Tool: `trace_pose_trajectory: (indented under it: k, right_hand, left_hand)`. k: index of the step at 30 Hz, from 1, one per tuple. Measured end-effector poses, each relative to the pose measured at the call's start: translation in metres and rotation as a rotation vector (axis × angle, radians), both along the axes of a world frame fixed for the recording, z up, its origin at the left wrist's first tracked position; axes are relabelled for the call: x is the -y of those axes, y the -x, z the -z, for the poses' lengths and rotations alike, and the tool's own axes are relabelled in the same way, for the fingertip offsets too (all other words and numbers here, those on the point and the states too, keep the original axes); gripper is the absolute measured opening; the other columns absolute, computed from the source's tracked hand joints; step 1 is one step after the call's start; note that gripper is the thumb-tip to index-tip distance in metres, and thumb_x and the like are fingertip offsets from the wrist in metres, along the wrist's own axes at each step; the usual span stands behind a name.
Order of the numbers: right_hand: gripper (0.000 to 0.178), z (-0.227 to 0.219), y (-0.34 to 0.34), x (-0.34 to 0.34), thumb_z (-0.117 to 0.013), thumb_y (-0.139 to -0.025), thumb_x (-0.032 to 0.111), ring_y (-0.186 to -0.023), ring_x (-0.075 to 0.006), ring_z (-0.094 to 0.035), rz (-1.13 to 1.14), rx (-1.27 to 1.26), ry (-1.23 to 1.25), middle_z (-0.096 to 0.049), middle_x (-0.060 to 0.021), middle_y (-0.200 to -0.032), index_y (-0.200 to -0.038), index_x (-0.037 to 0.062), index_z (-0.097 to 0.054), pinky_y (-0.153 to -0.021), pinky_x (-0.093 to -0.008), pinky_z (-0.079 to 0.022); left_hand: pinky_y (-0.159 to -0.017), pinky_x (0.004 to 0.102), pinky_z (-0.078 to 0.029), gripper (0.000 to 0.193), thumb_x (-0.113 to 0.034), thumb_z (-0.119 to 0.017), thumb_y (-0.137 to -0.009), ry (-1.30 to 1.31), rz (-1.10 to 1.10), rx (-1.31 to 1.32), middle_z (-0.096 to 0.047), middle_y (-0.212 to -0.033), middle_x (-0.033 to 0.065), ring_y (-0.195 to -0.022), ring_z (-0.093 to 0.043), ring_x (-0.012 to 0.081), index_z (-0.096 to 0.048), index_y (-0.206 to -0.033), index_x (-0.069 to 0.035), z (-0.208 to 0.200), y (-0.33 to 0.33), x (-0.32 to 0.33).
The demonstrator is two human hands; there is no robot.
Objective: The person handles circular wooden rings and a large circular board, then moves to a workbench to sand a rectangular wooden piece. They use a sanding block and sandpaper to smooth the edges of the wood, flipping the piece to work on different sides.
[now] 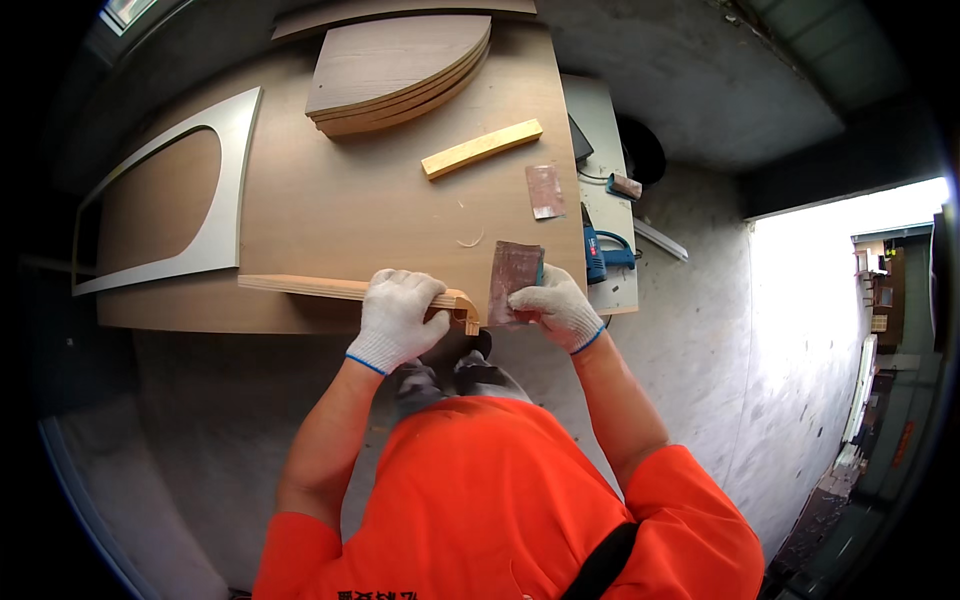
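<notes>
My left hand [393, 318], in a white knit glove with a blue cuff, grips a light wooden board [310, 286] near its right end. The board stands on edge along the table's near side, and its right end curves down. To the right, my gloved right hand [562, 308] pinches a reddish-brown sheet of sandpaper [516, 272], thumb across its front. The sandpaper is apart from the board's end. A second piece of sandpaper [545, 192] lies flat on the table just beyond my right hand.
On the brown tabletop [330, 210] are a stack of curved wooden panels [400, 65], a yellowish wood strip [482, 149] and a white frame with a rounded opening [240, 170]. A blue power tool [608, 254] sits on a pale side bench [600, 130] at the right.
</notes>
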State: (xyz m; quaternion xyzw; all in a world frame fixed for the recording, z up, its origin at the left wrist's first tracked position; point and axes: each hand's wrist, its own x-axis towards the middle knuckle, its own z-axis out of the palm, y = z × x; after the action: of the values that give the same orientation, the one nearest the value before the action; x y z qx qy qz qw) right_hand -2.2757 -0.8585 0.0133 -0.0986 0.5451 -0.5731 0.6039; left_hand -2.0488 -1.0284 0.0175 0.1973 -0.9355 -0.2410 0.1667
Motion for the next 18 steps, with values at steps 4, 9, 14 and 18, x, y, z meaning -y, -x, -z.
trace_pose_trajectory:
  k: [4,9,14,18]
  right_hand:
    - [0.035,-0.012,0.002,0.002,-0.064,-0.081,-0.003,-0.073,-0.0140,-0.064,-0.125,-0.235,-0.113,-0.068,-0.0054,-0.092,-0.115,-0.0034,-0.068,-0.066,-0.0292,-0.054]
    - [0.043,0.033,0.027,0.027,-0.065,-0.080,0.001,-0.070,-0.0111,-0.058,-0.069,-0.449,-0.131,-0.067,-0.0045,-0.090,-0.123,-0.0036,-0.066,-0.061,-0.0277,-0.048]
    - [0.070,0.057,0.035,0.036,-0.086,-0.083,0.037,-0.117,-0.0357,-0.069,-0.079,-1.240,-0.341,-0.070,-0.0208,-0.128,-0.139,0.0025,-0.062,-0.095,-0.0472,-0.057]
    - [0.045,0.110,0.014,0.005,-0.085,-0.084,0.041,-0.121,-0.0390,-0.067,-0.313,-1.540,-0.499,-0.072,-0.0201,-0.120,-0.114,0.0091,-0.073,-0.103,-0.0507,-0.053]
  left_hand:
    - [-0.094,0.0452,-0.052,0.022,-0.022,-0.079,-0.073,0.030,-0.040,0.012,-0.074,-0.093,0.0065,-0.094,-0.071,0.0290,-0.074,-0.091,-0.011,0.006,-0.001,-0.003]
    - [-0.092,0.0447,-0.052,0.023,-0.026,-0.080,-0.072,0.070,-0.063,0.022,-0.074,-0.091,0.0063,-0.093,-0.070,0.0290,-0.075,-0.088,-0.011,0.007,0.001,-0.004]
    - [-0.094,0.0452,-0.051,0.023,-0.025,-0.080,-0.072,0.053,-0.073,0.037,-0.074,-0.091,0.0060,-0.093,-0.071,0.0288,-0.076,-0.090,-0.011,0.011,-0.004,-0.004]
    - [-0.096,0.0453,-0.051,0.023,-0.025,-0.077,-0.075,0.041,-0.039,0.040,-0.075,-0.093,0.0070,-0.095,-0.071,0.0290,-0.076,-0.091,-0.009,0.005,-0.003,-0.003]
